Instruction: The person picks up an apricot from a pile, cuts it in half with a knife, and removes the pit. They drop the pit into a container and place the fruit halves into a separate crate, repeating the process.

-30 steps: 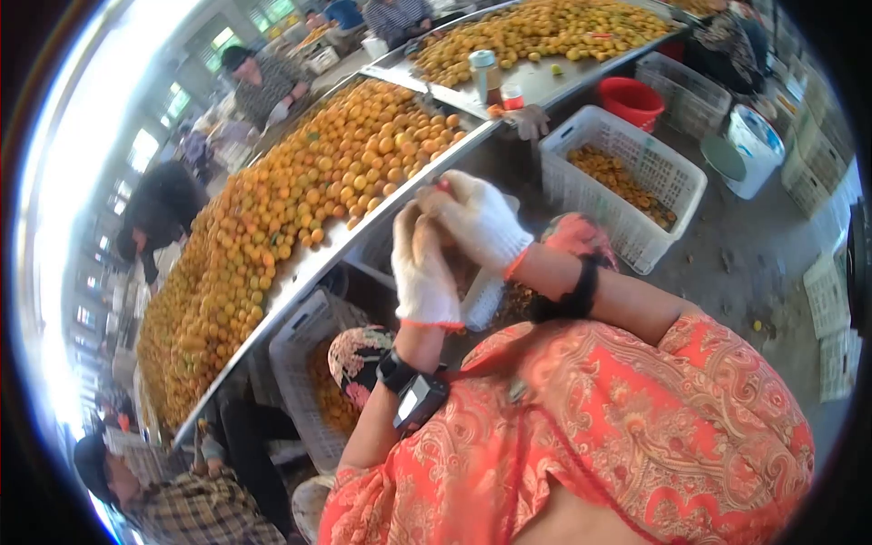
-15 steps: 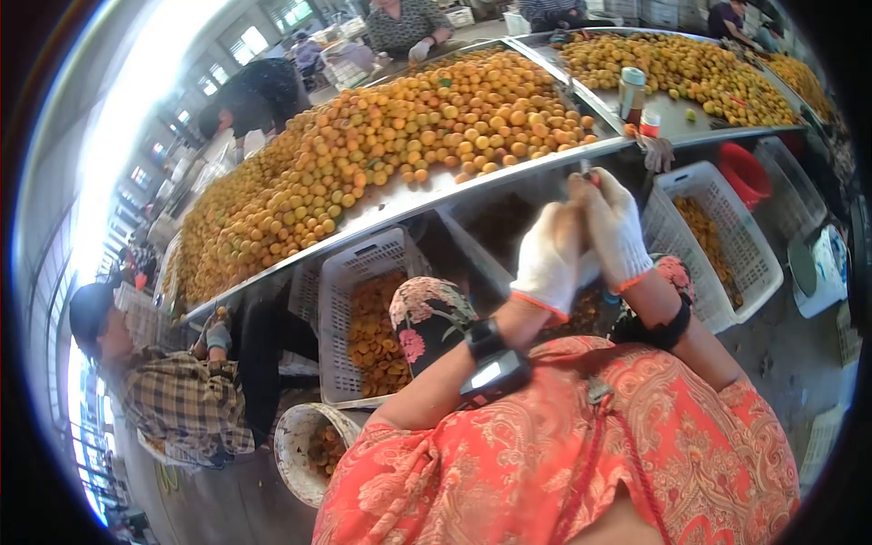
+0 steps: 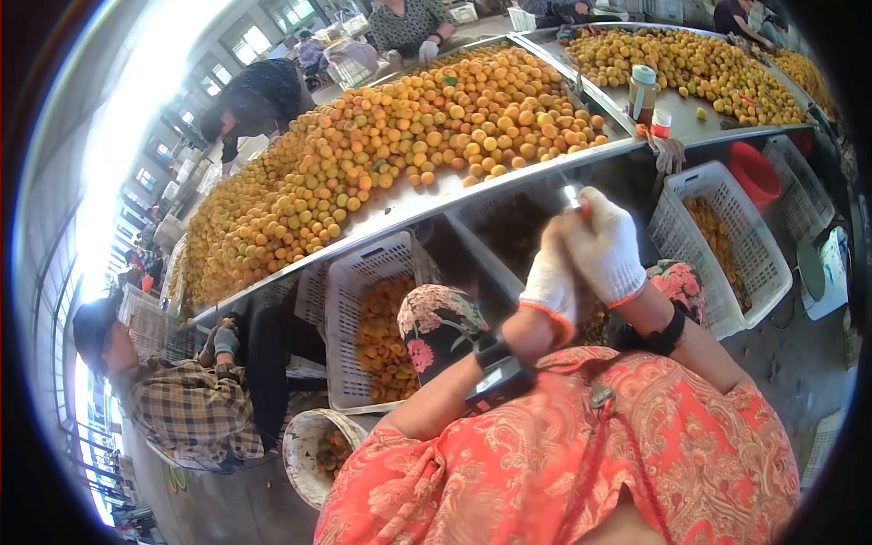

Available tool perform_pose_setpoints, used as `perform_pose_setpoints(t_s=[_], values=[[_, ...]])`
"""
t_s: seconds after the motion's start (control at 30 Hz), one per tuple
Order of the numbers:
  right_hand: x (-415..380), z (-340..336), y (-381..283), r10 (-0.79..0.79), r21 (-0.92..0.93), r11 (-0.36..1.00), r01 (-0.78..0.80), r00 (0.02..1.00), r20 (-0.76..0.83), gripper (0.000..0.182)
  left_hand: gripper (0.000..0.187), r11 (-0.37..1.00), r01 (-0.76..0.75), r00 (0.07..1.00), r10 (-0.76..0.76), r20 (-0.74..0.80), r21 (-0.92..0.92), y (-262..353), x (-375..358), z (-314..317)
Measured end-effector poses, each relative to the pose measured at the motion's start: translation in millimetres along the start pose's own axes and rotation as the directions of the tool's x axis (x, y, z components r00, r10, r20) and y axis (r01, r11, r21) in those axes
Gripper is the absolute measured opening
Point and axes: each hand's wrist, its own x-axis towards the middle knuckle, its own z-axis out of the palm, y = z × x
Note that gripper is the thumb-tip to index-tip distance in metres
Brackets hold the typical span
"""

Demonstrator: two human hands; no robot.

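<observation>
My right hand (image 3: pixel 607 243), in a white glove, is closed around a small knife (image 3: pixel 572 198) with a red handle and a bright blade pointing up and left. Against it, my left hand (image 3: pixel 550 277) is also gloved, its fingers curled and partly hidden; what it holds cannot be made out. Both hands are together above my lap, just below the metal table edge (image 3: pixel 436 200). Beyond that edge lies a large heap of orange fruit (image 3: pixel 400 127).
White crates (image 3: pixel 368 263) with cut fruit stand left and right (image 3: pixel 727 245) of my knees. A white bucket (image 3: pixel 318 454) is at lower left. A co-worker in a checked shirt (image 3: pixel 186 404) sits at left. A bottle (image 3: pixel 642 95) and red container (image 3: pixel 759 174) are at right.
The view has shifted slightly. My hands are closer together and the knife blade shows more clearly. The co-worker across the table has moved a gloved hand.
</observation>
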Motion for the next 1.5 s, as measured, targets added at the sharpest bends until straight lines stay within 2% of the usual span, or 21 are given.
perform_pose_setpoints(t_s=[0.07,0.13,0.37,0.4,0.47,0.6,0.67,0.73,0.77,0.8,0.87,0.9,0.97,1.0,1.03,1.07,1.13,1.2,1.23,1.33,1.5], values=[[-3.4,1.2,3.7,-0.033,-0.011,0.999,0.033,0.999,0.036,0.016,0.048,0.973,0.219,0.962,-0.202,-0.186,0.075,3.7,-14.3,6.4],[-6.8,1.3,8.0,-0.054,-0.022,0.998,0.055,0.997,0.056,0.015,0.055,0.928,0.286,0.908,-0.184,-0.377,0.237,3.1,-13.7,1.0],[-9.8,-6.4,18.8,-0.150,-0.029,0.987,0.158,0.972,0.181,0.019,0.051,0.894,0.376,0.913,-0.311,-0.266,0.243,2.0,-13.6,-17.0],[-10.7,-8.5,21.9,-0.176,-0.013,0.983,0.181,0.966,0.188,0.019,0.053,0.906,0.367,0.897,-0.284,-0.339,0.211,-3.6,-10.7,-17.3],[-7.3,-14.4,29.0,-0.294,-0.030,0.950,0.309,0.926,0.238,0.019,0.062,0.876,0.424,0.906,-0.405,-0.125,0.231,-0.7,-4.8,-39.0],[-1.6,-15.5,39.0,-0.369,0.126,0.928,0.350,0.907,0.205,0.015,0.061,0.894,0.408,0.912,-0.391,-0.122,0.187,-2.8,-5.9,-30.3],[4.9,-9.2,50.2,-0.117,0.258,0.963,0.079,0.984,0.132,0.013,0.059,0.892,0.357,0.930,-0.366,-0.021,0.276,5.7,-13.5,-14.6],[12.3,-3.7,52.0,0.288,0.713,0.641,-0.284,0.950,0.119,0.016,0.060,0.912,0.152,0.956,-0.233,0.177,0.380,5.3,-16.7,-6.5],[12.6,-7.3,54.3,0.291,0.727,0.634,-0.263,0.952,0.091,0.018,0.055,0.938,0.131,0.988,-0.150,0.033,0.322,5.8,-16.5,-2.8],[13.0,-12.8,54.7,0.290,0.740,0.630,-0.236,0.955,0.057,0.019,0.049,0.955,0.155,0.983,-0.175,0.056,0.253,12.2,-11.3,-13.2],[6.0,-18.7,36.0,0.288,0.626,0.754,-0.201,0.957,-0.040,0.020,0.042,0.982,0.152,0.986,-0.158,0.052,0.112,13.1,3.1,-28.9],[-1.4,-19.1,28.3,0.252,0.572,0.781,-0.249,0.965,0.076,0.021,0.042,0.982,0.152,0.986,-0.159,0.052,0.115,8.6,2.5,-17.9],[-9.2,-17.3,29.0,0.138,0.374,0.905,-0.200,0.973,0.185,0.025,0.036,0.987,-0.066,0.937,0.111,-0.331,0.145,-3.6,-4.1,11.2],[-9.1,-19.5,27.2,0.136,0.374,0.906,-0.197,0.974,0.184,0.025,0.036,0.987,-0.067,0.938,0.112,-0.328,0.145,1.2,-1.5,-4.2],[-8.8,-23.1,24.3,0.128,0.337,0.927,-0.165,0.983,0.128,0.027,0.034,0.995,0.034,0.999,-0.032,-0.026,0.096,10.5,4.8,-34.6],[-9.3,-26.6,22.5,0.120,0.296,0.945,-0.136,0.990,0.070,0.028,0.032,0.986,0.148,0.945,-0.165,0.283,0.081,18.9,10.7,-57.1],[-9.6,-30.1,25.0,0.081,0.197,0.977,-0.083,0.997,0.020,0.030,0.032,0.973,0.215,0.874,-0.230,0.428,0.084,23.2,17.6,-70.0],[-14.8,-29.5,23.0,0.171,0.159,0.967,-0.199,0.970,0.173,0.028,0.033,0.995,0.098,0.948,-0.098,0.304,0.016,22.5,21.4,-75.8],[-15.3,-29.6,20.6,0.096,-0.006,0.995,-0.096,0.978,0.183,0.032,0.032,0.993,-0.105,0.987,0.112,-0.119,0.062,4.7,7.2,-26.9],[-16.4,-27.5,20.2,-0.015,-0.217,0.975,0.058,0.980,0.197,0.035,0.033,0.994,-0.014,0.999,0.010,0.034,0.106,9.2,16.6,-38.2],[-13.0,-20.8,28.8,-0.004,-0.242,0.967,0.076,0.958,0.287,0.034,0.033,0.993,-0.026,1.000,0.026,-0.001,0.112,5.1,16.6,-41.2]])
